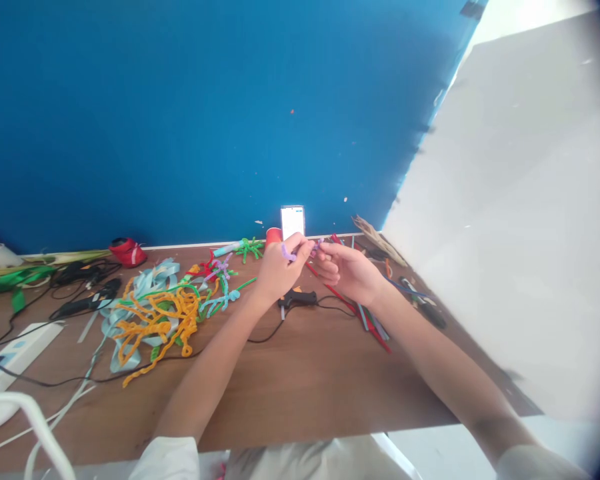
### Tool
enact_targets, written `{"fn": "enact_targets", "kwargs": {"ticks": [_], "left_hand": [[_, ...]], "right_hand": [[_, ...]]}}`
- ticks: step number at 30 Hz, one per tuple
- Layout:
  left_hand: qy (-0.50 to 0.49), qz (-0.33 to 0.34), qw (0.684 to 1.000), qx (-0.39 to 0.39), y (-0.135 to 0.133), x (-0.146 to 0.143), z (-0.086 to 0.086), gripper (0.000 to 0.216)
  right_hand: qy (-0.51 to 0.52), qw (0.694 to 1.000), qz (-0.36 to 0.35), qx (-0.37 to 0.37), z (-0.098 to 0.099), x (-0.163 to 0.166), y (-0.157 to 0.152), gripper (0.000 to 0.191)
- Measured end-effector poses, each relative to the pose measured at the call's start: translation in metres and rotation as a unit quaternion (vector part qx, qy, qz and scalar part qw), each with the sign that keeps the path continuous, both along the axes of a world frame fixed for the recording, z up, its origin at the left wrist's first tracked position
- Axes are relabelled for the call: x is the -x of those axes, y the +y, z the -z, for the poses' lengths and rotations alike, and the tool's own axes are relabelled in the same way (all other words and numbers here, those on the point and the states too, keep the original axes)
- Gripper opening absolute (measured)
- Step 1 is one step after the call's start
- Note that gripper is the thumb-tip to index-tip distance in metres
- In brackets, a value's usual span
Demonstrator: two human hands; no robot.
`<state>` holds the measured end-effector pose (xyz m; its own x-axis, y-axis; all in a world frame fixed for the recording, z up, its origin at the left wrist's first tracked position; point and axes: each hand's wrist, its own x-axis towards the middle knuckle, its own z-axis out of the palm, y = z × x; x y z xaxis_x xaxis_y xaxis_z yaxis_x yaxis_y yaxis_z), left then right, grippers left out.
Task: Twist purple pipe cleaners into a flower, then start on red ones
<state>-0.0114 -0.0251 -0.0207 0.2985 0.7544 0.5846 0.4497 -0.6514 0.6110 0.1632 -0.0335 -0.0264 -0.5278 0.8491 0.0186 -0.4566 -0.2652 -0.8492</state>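
Observation:
Both hands are raised close together over the back of the table, working on a purple pipe cleaner point(289, 254). My left hand point(279, 267) pinches it, with one bent end sticking up by the fingers. The fingertips of my right hand point(347, 267) are closed on the other end of the same piece. Behind them a phone point(293, 222) with a lit screen leans against the wall, next to a red cup point(273, 236) partly covered by my left hand. Below the hands lies a black glue gun point(298, 298) with its cord.
Orange pipe cleaners point(175, 313) lie tangled with light blue ribbon point(115, 327) on the left. A white power strip point(23, 353) and black cords sit farther left. Red pipe cleaners point(380, 341) and pliers point(424, 303) lie right. A blue wall point(205, 120) stands behind.

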Motion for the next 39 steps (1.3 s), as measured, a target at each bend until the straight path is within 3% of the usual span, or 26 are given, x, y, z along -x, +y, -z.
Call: {"fn": "enact_targets", "kwargs": {"ticks": [12,16,18,19,23,24,26,30,34,35,36,38,39], "left_hand": [[0.015,0.013,0.999,0.032,-0.002,0.002,-0.005,0.027],[0.053,0.002,0.998,0.035,-0.004,0.001,-0.005,0.029],[0.075,-0.012,0.997,0.033,-0.004,0.000,-0.005,0.031],[0.084,-0.019,0.996,0.033,-0.004,0.000,-0.004,0.031],[0.089,-0.031,0.995,0.042,-0.002,-0.001,-0.002,0.032],[0.089,-0.028,0.995,0.046,-0.001,-0.001,-0.002,0.031],[0.085,-0.017,0.995,0.054,-0.001,-0.002,-0.002,0.030],[0.071,-0.006,0.995,0.067,0.001,0.000,-0.001,0.031],[0.044,-0.002,0.997,0.071,0.003,0.002,0.000,0.032],[0.035,0.004,0.997,0.075,0.003,0.002,0.001,0.032],[0.028,0.010,0.996,0.082,0.004,0.001,0.001,0.032],[0.024,0.019,0.994,0.102,0.004,-0.002,0.003,0.032],[0.024,0.022,0.993,0.112,0.003,-0.003,0.003,0.032]], "right_hand": [[-0.044,0.996,0.056,-0.055,0.004,0.004,-0.002,0.028],[-0.120,0.973,0.151,-0.126,0.004,0.004,-0.004,0.027],[-0.206,0.929,0.221,-0.216,0.003,0.004,-0.007,0.028],[-0.258,0.892,0.255,-0.270,0.003,0.004,-0.008,0.028],[-0.428,0.715,0.338,-0.438,0.004,0.006,-0.014,0.029],[-0.447,0.687,0.343,-0.459,0.005,0.006,-0.014,0.030],[-0.464,0.663,0.343,-0.477,0.007,0.006,-0.014,0.031],[-0.475,0.655,0.341,-0.478,0.009,0.003,-0.008,0.032],[-0.456,0.630,0.399,-0.485,-0.001,0.010,-0.025,0.010],[-0.429,0.644,0.407,-0.485,-0.006,0.015,-0.038,0.015],[-0.391,0.679,0.389,-0.485,-0.011,0.023,-0.053,0.021],[-0.316,0.777,0.234,-0.492,-0.020,0.042,-0.089,0.028],[-0.290,0.797,0.140,-0.511,-0.023,0.053,-0.107,0.029]]}}
